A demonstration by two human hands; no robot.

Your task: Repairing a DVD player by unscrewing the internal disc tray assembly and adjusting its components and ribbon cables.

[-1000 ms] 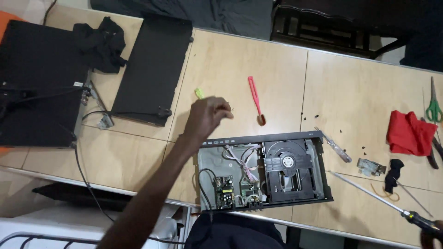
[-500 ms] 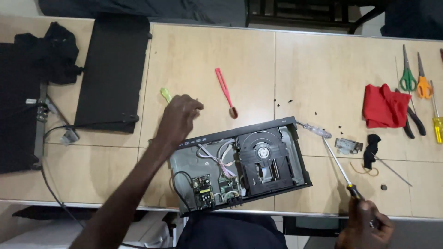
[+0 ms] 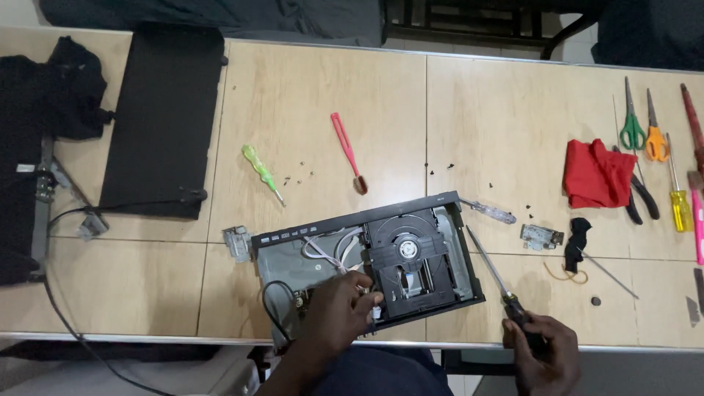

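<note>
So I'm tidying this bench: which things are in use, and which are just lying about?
In use: left hand on the opened disc player; right hand holding the long screwdriver.

Lying about: green screwdriver, red tool, red cloth, scissors, black cover.

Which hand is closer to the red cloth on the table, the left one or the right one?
Right. The right hand, holding a screwdriver, is below the red cloth. The left hand rests on the open disc player, farther left.
</note>
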